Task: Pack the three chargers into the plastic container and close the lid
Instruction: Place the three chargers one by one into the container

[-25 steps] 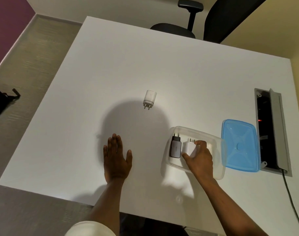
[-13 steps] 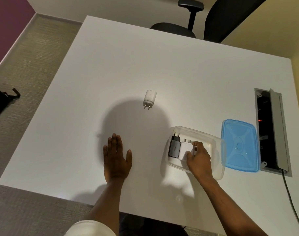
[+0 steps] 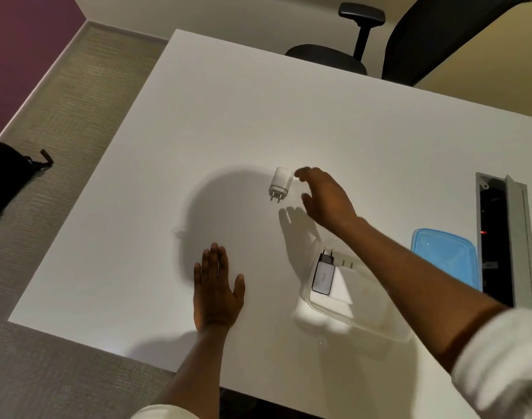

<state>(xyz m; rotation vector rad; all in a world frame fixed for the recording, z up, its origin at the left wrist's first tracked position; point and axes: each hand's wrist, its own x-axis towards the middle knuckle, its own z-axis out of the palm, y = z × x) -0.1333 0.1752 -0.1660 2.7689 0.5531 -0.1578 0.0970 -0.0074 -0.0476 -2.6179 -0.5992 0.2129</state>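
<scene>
The left hand (image 3: 217, 287) lies flat and open on the desk (image 3: 288, 116). The last white charger (image 3: 279, 183) lies at 12 o'clock from it. The right hand (image 3: 325, 198), its grip open and empty, should pinch the charger's sides, then carry it to the container (image 3: 361, 322) at 5 o'clock.

The smooth matt white table (image 3: 288, 116) is carrying a clear, cloudy plastic container (image 3: 328, 313), a translucent blue plastic lid (image 3: 446, 255) and a glossy white plastic charger (image 3: 280, 182) showing metal pins.
</scene>
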